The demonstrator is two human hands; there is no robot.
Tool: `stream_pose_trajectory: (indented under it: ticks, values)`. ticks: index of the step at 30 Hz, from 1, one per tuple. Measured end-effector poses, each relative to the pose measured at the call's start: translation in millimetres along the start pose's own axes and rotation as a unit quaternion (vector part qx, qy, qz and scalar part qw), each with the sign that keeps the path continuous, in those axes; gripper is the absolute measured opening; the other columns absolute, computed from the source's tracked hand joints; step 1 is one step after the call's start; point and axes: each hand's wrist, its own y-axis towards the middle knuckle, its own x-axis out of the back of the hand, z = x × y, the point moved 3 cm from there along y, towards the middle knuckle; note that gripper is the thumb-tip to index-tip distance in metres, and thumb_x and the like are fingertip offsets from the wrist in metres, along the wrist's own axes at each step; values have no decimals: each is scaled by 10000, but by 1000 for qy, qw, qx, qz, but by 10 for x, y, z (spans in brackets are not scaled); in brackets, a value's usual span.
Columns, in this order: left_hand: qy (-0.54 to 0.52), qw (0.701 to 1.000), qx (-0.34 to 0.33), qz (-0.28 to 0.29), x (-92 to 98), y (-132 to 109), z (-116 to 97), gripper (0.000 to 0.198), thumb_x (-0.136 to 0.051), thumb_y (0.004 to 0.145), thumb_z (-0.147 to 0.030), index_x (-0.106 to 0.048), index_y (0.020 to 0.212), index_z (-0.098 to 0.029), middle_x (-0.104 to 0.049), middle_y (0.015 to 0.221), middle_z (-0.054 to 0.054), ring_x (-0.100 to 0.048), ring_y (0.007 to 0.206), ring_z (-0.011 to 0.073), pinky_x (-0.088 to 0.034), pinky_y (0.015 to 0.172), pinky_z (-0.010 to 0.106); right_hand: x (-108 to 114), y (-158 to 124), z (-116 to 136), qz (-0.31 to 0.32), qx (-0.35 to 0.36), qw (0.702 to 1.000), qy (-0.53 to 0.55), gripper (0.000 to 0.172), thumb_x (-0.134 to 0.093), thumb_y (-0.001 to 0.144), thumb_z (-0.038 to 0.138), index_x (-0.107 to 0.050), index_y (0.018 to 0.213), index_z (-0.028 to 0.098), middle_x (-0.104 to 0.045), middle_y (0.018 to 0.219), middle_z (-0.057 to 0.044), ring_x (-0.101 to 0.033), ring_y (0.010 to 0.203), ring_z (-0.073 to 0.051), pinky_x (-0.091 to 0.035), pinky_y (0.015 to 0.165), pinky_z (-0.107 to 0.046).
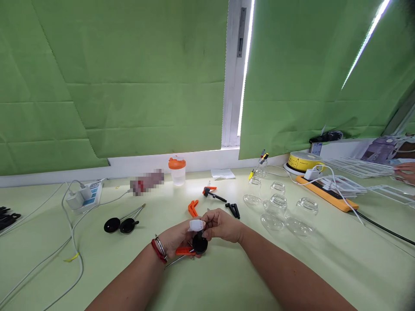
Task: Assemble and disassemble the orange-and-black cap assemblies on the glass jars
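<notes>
Low over the table, my left hand [175, 238] is closed around a black part with a round, cup-like end [200, 244]. An orange piece [184, 251] sticks out from the same grip, and a thin metal rod [175, 261] points down to the left. A translucent white piece [196, 225] stands above the black part, between the hands. My right hand [223, 225] pinches at the top of the black part; what its fingertips hold is hidden. Just beyond the hands lie orange bent handles [193, 208] and short black pieces [232, 210].
Two black round-ended pieces with rods [120, 225] lie left. Several clear glass jars [278, 207] stand right, before an orange power strip [327, 194]. An orange-lidded cup [177, 170] is at the back. Cables [74, 242] cross the left side. Another person's hand [405, 172] shows far right.
</notes>
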Motion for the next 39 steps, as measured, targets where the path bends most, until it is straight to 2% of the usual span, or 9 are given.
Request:
stream_pose_trajectory:
  ticks: [4,9,15,19,24,27,39]
  values:
    - [3,1000,-6,11,8,6,8,352,-523,727,-479,-471,941,-204,-557,781,32,-573,542,152,-343,479,245,-13,-15,37,14,8,1000,-21,286,-776,572,263,-655,788,120,-617,703,4,-544,581,-89,-464,602,-262]
    - [3,1000,-4,18,34,19,31,344,-499,752,-470,-464,971,-207,-558,776,25,-571,556,151,-354,502,254,-11,-10,23,5,0,1000,-18,285,-794,532,227,-644,752,123,-613,711,4,-559,661,-114,-470,664,-288]
    - [6,1000,-7,25,23,11,26,375,-495,758,-476,-450,1012,-203,-548,712,0,-565,576,153,-349,519,256,16,-6,-7,-9,-15,999,-32,332,-815,496,209,-610,745,130,-599,681,21,-550,624,-94,-459,616,-250]
    - [7,999,0,33,32,21,36,397,-476,745,-513,-484,956,-177,-569,720,34,-562,574,158,-353,516,259,6,-5,-3,6,-1,999,-39,400,-822,487,213,-603,814,143,-593,737,21,-549,649,-91,-449,622,-243]
    - [4,1000,3,25,51,34,40,349,-486,742,-496,-489,918,-194,-571,721,33,-563,561,156,-344,499,247,-2,5,-6,-8,19,998,-60,347,-818,493,217,-524,661,142,-542,669,43,-500,615,-80,-421,579,-229]
    - [9,999,20,30,58,39,55,421,-453,740,-559,-519,831,-153,-572,720,60,-562,570,160,-337,485,245,-2,11,-10,-14,22,998,-53,377,-821,486,214,-502,678,154,-534,674,49,-485,605,-75,-409,564,-222]
    - [0,999,8,32,40,26,39,412,-470,735,-561,-516,851,-168,-572,715,53,-562,569,167,-346,509,262,-9,5,-6,-10,20,998,-59,355,-812,503,230,-507,668,152,-517,669,49,-479,609,-77,-416,573,-231]
